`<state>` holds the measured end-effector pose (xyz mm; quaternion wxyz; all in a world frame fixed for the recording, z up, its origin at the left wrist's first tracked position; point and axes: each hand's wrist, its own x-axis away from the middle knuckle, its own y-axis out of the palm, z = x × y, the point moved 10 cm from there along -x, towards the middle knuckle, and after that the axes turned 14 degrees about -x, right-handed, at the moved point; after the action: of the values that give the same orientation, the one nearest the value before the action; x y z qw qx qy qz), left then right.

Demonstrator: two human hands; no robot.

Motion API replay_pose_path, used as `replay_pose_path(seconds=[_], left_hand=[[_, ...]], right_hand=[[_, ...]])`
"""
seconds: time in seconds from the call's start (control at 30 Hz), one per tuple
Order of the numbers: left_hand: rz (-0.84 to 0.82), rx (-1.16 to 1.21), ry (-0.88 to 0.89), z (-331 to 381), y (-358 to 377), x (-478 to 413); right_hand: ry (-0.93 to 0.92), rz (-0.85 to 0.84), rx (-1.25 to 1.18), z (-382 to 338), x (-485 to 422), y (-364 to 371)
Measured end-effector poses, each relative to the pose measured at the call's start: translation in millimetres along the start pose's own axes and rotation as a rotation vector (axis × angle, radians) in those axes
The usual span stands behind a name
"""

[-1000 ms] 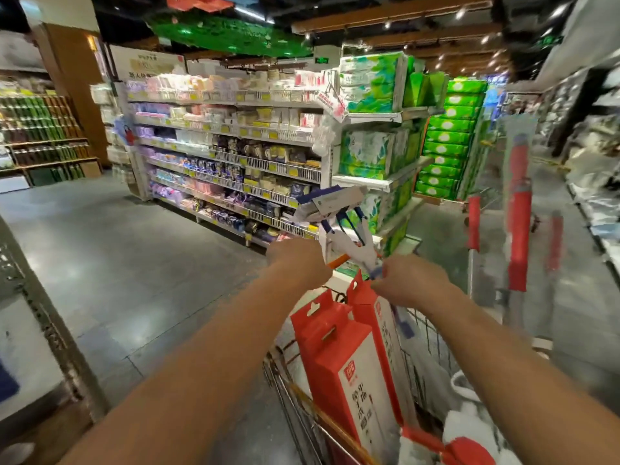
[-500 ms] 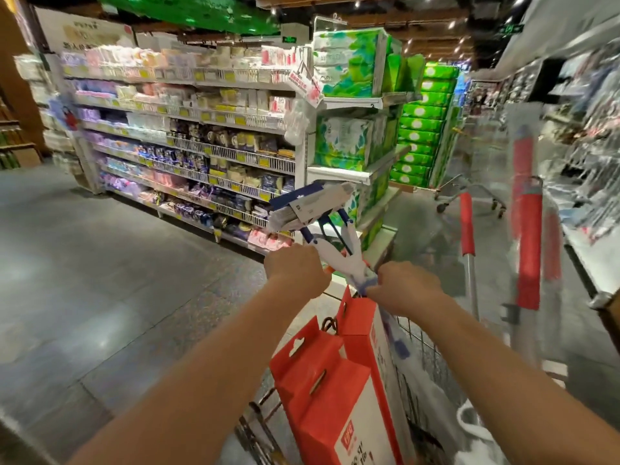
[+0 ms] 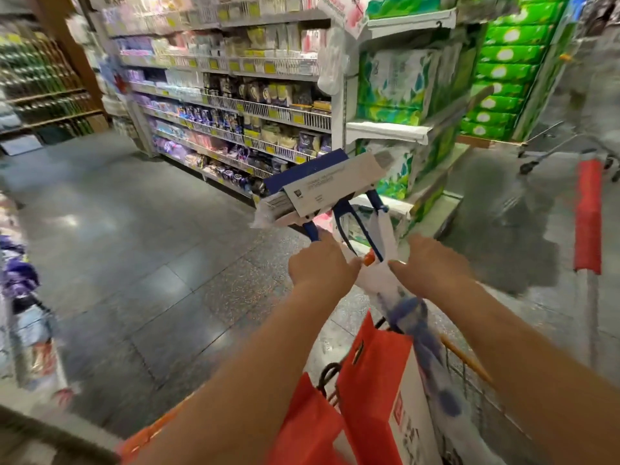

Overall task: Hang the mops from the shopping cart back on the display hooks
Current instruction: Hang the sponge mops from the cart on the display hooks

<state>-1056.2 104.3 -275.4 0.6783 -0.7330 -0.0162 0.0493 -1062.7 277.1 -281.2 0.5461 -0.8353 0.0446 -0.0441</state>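
Note:
A blue and white sponge mop (image 3: 322,189) stands head-up over the shopping cart (image 3: 469,364), its head wrapped in a white label. My left hand (image 3: 320,265) grips the blue frame just under the head. My right hand (image 3: 427,260) holds the white neck of the same mop on the right side. The handle runs down into the cart, blurred. Another mop with a red grip (image 3: 587,216) stands upright at the right, also blurred. No display hooks are visible.
Two red and white boxes (image 3: 372,391) stand in the cart below my arms. Shelves of packaged goods (image 3: 241,105) and green tissue packs (image 3: 396,85) fill the aisle ahead. Grey tiled floor (image 3: 134,246) lies to the left. An empty cart (image 3: 563,149) is at far right.
The view has swung left and down, closer to the shelves. Both hands keep hold of the blue mop, whose head now sits higher and nearer.

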Motion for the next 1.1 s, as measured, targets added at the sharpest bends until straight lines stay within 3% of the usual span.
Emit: replay_pose_path(seconds=[0.43, 0.63, 0.8, 1.1], left_hand=[[0.068, 0.488, -0.239, 8, 64, -21], [0.137, 0.838, -0.283, 11, 62, -11], [0.283, 1.01, -0.128, 12, 0, -2], [0.631, 1.193, 0.229, -28, -188, 51]], right_hand=[[0.089, -0.057, -0.543, 26, -60, 71], [0.101, 0.087, -0.727, 30, -44, 55], [0.043, 0.262, -0.827, 16, -16, -11], [-0.1, 0.67, -0.987, -54, 85, -168]])
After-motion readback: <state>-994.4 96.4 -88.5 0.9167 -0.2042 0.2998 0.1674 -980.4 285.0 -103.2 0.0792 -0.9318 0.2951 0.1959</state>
